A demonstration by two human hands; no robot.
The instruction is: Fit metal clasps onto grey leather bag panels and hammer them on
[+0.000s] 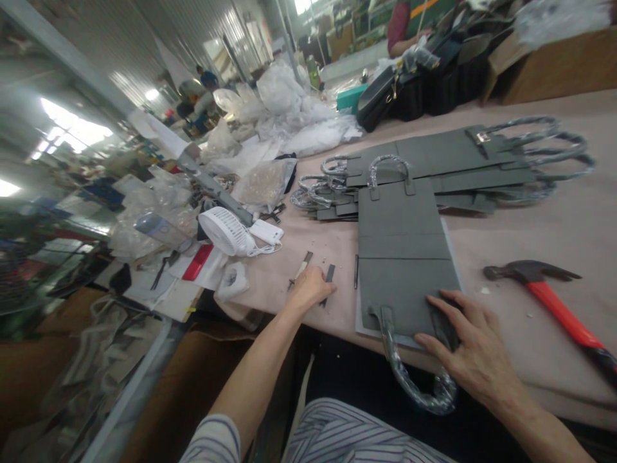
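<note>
A flat grey bag panel (403,257) lies unfolded on the pinkish table (540,225), one plastic-wrapped handle (414,386) hanging over the near edge. My right hand (470,344) rests flat on the panel's near right corner, fingers spread. My left hand (311,288) is closed around a small dark strip (328,275) to the left of the panel. A thin metal tool (301,268) lies just beyond that hand.
A red-handled hammer (554,299) lies to the right. More grey panels with wrapped handles (463,164) are stacked behind. A white fan (226,233), plastic bags and clutter fill the left. Black bags (409,90) and another person (400,26) are at the far end.
</note>
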